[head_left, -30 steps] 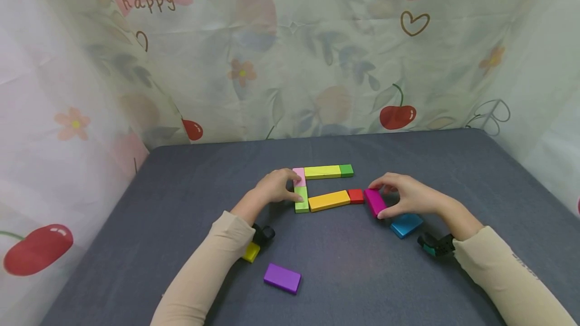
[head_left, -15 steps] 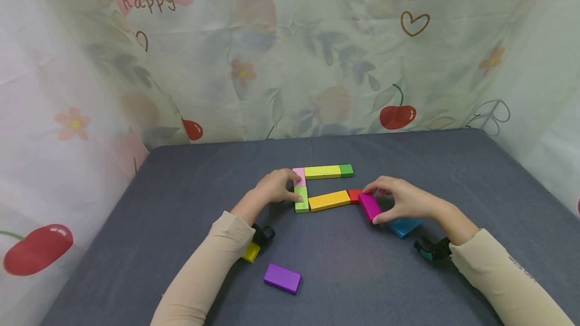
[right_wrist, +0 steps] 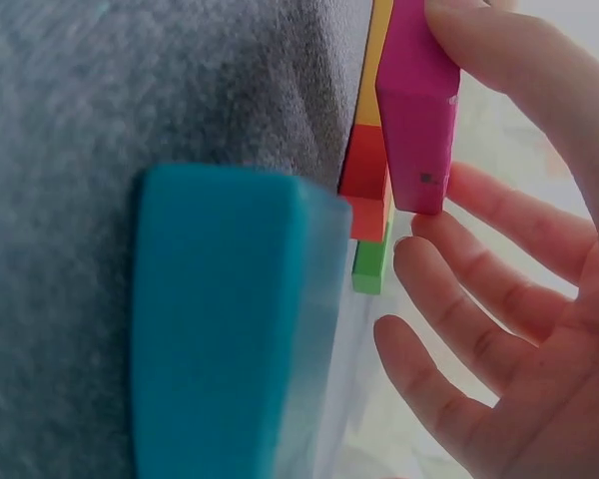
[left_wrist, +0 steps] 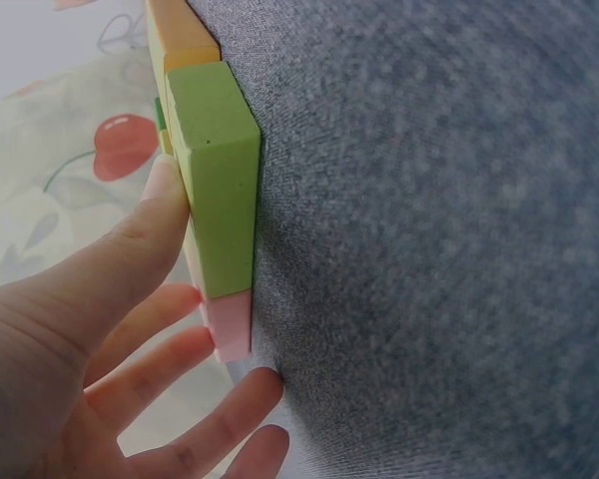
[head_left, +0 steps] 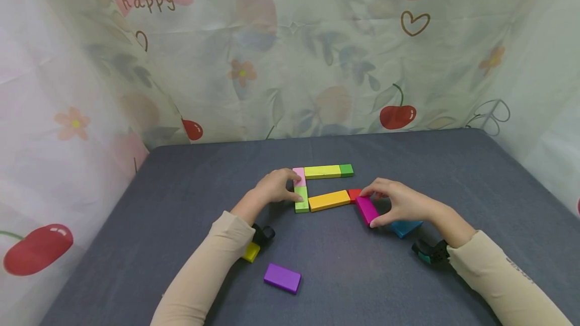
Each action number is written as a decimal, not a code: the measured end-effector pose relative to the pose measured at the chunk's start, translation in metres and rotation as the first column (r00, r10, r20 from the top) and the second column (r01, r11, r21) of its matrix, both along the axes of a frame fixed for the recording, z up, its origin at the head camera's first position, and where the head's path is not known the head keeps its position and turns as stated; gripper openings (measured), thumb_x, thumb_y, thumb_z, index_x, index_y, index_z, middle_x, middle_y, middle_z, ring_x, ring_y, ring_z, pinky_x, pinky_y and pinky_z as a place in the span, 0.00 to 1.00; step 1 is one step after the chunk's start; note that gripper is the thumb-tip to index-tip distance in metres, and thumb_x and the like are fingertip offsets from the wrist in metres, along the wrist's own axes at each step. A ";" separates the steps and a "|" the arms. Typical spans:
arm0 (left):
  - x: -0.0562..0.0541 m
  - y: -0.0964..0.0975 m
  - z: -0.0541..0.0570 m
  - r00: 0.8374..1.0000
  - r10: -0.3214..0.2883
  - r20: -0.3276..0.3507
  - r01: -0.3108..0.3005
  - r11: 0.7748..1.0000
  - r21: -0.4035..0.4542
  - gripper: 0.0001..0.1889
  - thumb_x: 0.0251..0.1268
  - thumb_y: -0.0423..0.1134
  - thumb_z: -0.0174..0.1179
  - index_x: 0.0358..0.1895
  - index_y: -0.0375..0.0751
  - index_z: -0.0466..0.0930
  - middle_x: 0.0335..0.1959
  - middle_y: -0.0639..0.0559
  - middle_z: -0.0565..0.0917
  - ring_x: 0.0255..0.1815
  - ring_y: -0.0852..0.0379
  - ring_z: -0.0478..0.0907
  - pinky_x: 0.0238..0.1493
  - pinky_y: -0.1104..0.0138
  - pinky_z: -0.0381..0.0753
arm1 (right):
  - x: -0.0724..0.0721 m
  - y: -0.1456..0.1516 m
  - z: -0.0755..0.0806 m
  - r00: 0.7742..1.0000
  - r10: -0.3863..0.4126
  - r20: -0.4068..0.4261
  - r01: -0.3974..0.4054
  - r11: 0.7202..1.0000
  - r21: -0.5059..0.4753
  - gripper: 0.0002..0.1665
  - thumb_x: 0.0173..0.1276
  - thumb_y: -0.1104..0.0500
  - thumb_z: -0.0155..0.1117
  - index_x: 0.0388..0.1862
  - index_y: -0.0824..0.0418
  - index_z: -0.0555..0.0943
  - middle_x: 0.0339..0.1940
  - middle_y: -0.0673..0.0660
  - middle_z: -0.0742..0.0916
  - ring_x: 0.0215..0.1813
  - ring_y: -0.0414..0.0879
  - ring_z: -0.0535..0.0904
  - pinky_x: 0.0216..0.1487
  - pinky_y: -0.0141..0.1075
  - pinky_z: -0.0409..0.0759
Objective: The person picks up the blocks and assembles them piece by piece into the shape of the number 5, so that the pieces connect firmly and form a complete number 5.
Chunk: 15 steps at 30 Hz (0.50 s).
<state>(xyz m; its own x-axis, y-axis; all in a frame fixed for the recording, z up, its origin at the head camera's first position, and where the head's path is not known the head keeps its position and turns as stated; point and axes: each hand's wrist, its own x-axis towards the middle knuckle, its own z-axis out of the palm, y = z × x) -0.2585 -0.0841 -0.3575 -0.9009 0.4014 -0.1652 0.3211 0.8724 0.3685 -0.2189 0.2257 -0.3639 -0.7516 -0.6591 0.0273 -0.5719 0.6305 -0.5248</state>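
Observation:
My right hand (head_left: 403, 204) pinches a magenta block (head_left: 367, 210) lengthwise between thumb and fingertips, right at the near end of a red block (head_left: 354, 195). An orange block (head_left: 329, 200) continues from the red one to the left. My left hand (head_left: 273, 186) rests its thumb (left_wrist: 152, 215) on a light green block (head_left: 301, 200), and its fingertips touch the pink block (head_left: 299, 177) at the light green block's far end. From the pink block a yellow block (head_left: 322, 172) and a green block (head_left: 346, 170) run rightward in a row.
A blue block (head_left: 406, 228) lies under the right hand's near side, large in the right wrist view. On the near part of the dark table (head_left: 344, 286) is a purple block (head_left: 282, 278); another yellow block (head_left: 251, 252) is partly covered by the left sleeve.
My right hand has moved left and slightly nearer with the magenta block, which now overlaps part of the red block in the head view. The left hand has stayed in place.

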 end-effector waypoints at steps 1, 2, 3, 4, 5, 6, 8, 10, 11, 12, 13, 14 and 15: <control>0.000 0.000 0.000 1.000 0.000 0.000 0.000 1.000 0.000 0.31 0.52 0.48 0.69 0.60 0.44 0.74 0.64 0.49 0.74 0.67 0.50 0.68 0.68 0.56 0.66 | 0.000 0.000 0.000 1.000 0.007 -0.003 -0.007 1.000 -0.002 0.33 0.49 0.45 0.74 0.52 0.58 0.77 0.45 0.51 0.80 0.45 0.46 0.76 0.47 0.39 0.79; 0.000 0.000 0.000 1.000 0.001 0.000 -0.001 1.000 0.001 0.31 0.51 0.48 0.69 0.60 0.44 0.75 0.64 0.49 0.74 0.67 0.50 0.68 0.68 0.56 0.66 | 0.000 -0.001 0.000 1.000 0.010 -0.004 -0.010 1.000 -0.002 0.33 0.49 0.45 0.74 0.52 0.58 0.77 0.45 0.51 0.80 0.45 0.46 0.76 0.47 0.39 0.79; 0.000 0.000 0.000 1.000 0.001 -0.001 -0.001 1.000 0.002 0.30 0.51 0.48 0.69 0.60 0.44 0.75 0.63 0.49 0.74 0.66 0.50 0.68 0.68 0.56 0.66 | 0.001 -0.002 0.000 1.000 0.015 -0.006 -0.015 1.000 -0.006 0.33 0.49 0.45 0.74 0.52 0.58 0.77 0.45 0.51 0.80 0.45 0.46 0.76 0.47 0.39 0.79; 0.000 0.000 0.000 1.000 0.002 -0.001 -0.002 1.000 0.003 0.30 0.51 0.48 0.69 0.60 0.44 0.75 0.63 0.49 0.74 0.66 0.50 0.68 0.68 0.56 0.66 | 0.001 -0.002 0.000 1.000 0.019 -0.012 -0.019 1.000 -0.009 0.33 0.49 0.45 0.74 0.52 0.59 0.77 0.44 0.51 0.80 0.45 0.46 0.76 0.46 0.39 0.79; 0.000 0.000 0.000 1.000 0.002 -0.002 -0.002 1.000 0.003 0.30 0.51 0.48 0.69 0.60 0.44 0.75 0.63 0.49 0.74 0.66 0.50 0.68 0.68 0.57 0.66 | 0.001 -0.002 0.000 1.000 0.023 -0.012 -0.023 1.000 -0.008 0.33 0.49 0.45 0.74 0.52 0.59 0.77 0.44 0.51 0.80 0.44 0.46 0.76 0.46 0.39 0.79; 0.000 0.000 0.000 1.000 0.002 -0.002 -0.002 1.000 0.004 0.30 0.51 0.48 0.69 0.60 0.44 0.75 0.63 0.50 0.74 0.66 0.50 0.68 0.68 0.57 0.66 | 0.001 -0.003 0.000 1.000 0.028 -0.014 -0.028 1.000 -0.008 0.33 0.49 0.45 0.74 0.51 0.59 0.77 0.44 0.51 0.80 0.44 0.46 0.76 0.46 0.39 0.79; -0.001 0.000 -0.001 1.000 0.002 -0.003 -0.002 1.000 0.004 0.30 0.51 0.48 0.69 0.60 0.45 0.75 0.63 0.50 0.74 0.66 0.50 0.68 0.68 0.56 0.66 | 0.001 -0.004 -0.001 0.999 0.034 -0.013 -0.034 0.999 -0.005 0.33 0.50 0.45 0.74 0.51 0.59 0.77 0.44 0.51 0.79 0.44 0.46 0.75 0.45 0.38 0.78; -0.001 0.000 0.000 1.000 0.003 -0.001 -0.003 1.000 0.003 0.30 0.51 0.48 0.69 0.60 0.45 0.75 0.63 0.50 0.74 0.66 0.50 0.68 0.68 0.56 0.66 | 0.001 -0.004 -0.001 0.999 0.036 -0.009 -0.036 0.999 0.000 0.33 0.50 0.45 0.74 0.51 0.59 0.77 0.43 0.51 0.79 0.43 0.46 0.75 0.45 0.37 0.78; -0.001 0.000 0.000 1.000 0.004 -0.001 -0.004 1.000 0.002 0.30 0.51 0.48 0.69 0.60 0.45 0.75 0.64 0.50 0.74 0.66 0.50 0.68 0.68 0.56 0.66 | 0.001 -0.005 -0.001 0.999 0.038 -0.005 -0.038 0.999 0.004 0.33 0.50 0.45 0.74 0.51 0.59 0.77 0.43 0.51 0.79 0.43 0.45 0.75 0.45 0.37 0.78; -0.001 0.000 0.000 1.000 0.004 0.000 -0.004 1.000 0.001 0.30 0.51 0.48 0.69 0.60 0.45 0.75 0.64 0.50 0.74 0.67 0.50 0.68 0.68 0.56 0.66 | 0.001 -0.005 -0.001 0.999 0.039 -0.004 -0.039 0.999 0.006 0.33 0.50 0.44 0.74 0.51 0.59 0.77 0.43 0.51 0.79 0.43 0.45 0.74 0.45 0.37 0.78; -0.001 0.000 0.000 1.000 0.004 0.000 -0.004 1.000 0.001 0.30 0.51 0.48 0.69 0.60 0.45 0.75 0.64 0.50 0.74 0.67 0.50 0.68 0.68 0.56 0.66 | 0.001 -0.006 -0.001 0.999 0.040 -0.003 -0.040 0.999 0.008 0.33 0.49 0.44 0.74 0.51 0.59 0.77 0.43 0.51 0.79 0.43 0.45 0.74 0.44 0.36 0.78; 0.000 0.000 0.000 1.000 0.004 0.001 -0.004 1.000 0.000 0.31 0.51 0.48 0.69 0.60 0.45 0.75 0.64 0.50 0.74 0.66 0.50 0.68 0.68 0.56 0.66 | 0.002 -0.006 -0.001 0.999 0.040 -0.003 -0.040 0.999 0.009 0.33 0.49 0.44 0.74 0.51 0.59 0.77 0.42 0.51 0.79 0.43 0.45 0.74 0.44 0.36 0.77; 0.000 0.000 0.000 1.000 0.006 0.002 -0.006 1.000 0.001 0.31 0.51 0.48 0.69 0.60 0.45 0.75 0.64 0.50 0.74 0.66 0.50 0.68 0.68 0.56 0.66 | 0.002 -0.007 -0.002 0.999 0.041 -0.002 -0.041 0.999 0.011 0.33 0.49 0.44 0.74 0.51 0.59 0.77 0.42 0.51 0.79 0.43 0.45 0.74 0.44 0.36 0.78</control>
